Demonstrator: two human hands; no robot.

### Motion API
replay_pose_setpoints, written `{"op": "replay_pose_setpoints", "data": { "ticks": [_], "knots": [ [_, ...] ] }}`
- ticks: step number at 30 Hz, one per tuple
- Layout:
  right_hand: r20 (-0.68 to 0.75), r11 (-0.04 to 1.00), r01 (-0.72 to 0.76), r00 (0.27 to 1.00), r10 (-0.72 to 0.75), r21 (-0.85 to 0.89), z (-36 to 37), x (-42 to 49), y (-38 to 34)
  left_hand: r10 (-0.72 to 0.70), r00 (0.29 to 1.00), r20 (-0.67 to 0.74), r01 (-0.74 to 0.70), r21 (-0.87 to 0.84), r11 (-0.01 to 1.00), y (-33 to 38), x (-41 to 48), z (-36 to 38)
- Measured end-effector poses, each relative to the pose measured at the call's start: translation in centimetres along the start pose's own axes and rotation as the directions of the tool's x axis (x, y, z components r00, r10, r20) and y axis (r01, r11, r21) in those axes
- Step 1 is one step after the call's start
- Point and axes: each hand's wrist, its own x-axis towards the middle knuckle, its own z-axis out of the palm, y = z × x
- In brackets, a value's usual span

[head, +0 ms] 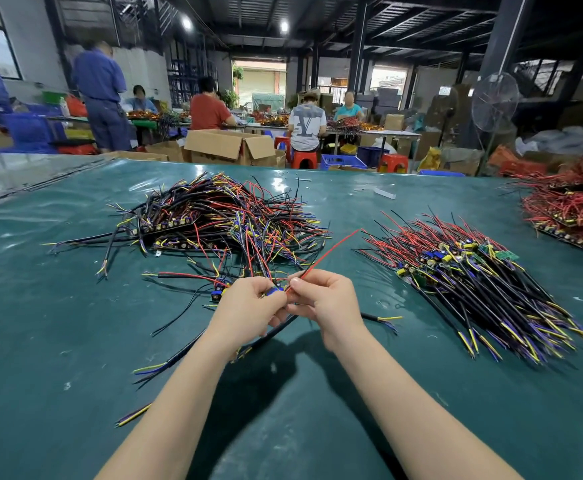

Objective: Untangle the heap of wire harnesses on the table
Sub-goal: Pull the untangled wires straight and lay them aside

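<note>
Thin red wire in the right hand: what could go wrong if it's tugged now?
The thin red wire pinched by the right hand seems to join the small blue part the left hand grips; a hard tug might tear it off. Wires near the hands lead into the tangled multicoloured heap, so pulling could drag strands along.

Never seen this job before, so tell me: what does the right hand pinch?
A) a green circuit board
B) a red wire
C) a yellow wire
B: the right hand pinches a red wire that slants up and away, while the left hand grips a blue component.
</note>
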Motion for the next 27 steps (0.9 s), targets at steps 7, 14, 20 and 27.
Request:
{"op": "replay_pose_setpoints", "data": {
  "ticks": [7, 14, 20, 27],
  "knots": [
    [0.004, 0.998, 0.056, 0.998, -0.056, -0.021, -0.1, 0.0, 0.1, -0.074, 0.997, 0.014, 0.075, -0.133, 0.988, 0.1, -0.2, 0.0],
    [0.032, 0.958, 0.020, 0.999, -0.031, 0.287, -0.4, 0.4, -0.1, -0.071, 0.996, 0.059, 0.083, -0.220, 0.972, 0.4, 0.0, -0.2],
    [-0.043, 0.990, 0.001, 0.999, 0.005, 0.138, -0.8, 0.1, -0.5, -0.070, 0.990, 0.123, 0.095, -0.211, 0.973, 0.2, -0.1, 0.1],
    [-0.122, 0.984, -0.066, 0.989, 0.087, 0.165, -0.9, 0.2, -0.7, -0.016, 0.998, 0.065, 0.026, -0.156, 0.987, -0.1, -0.2, 0.7]
  ]
}}
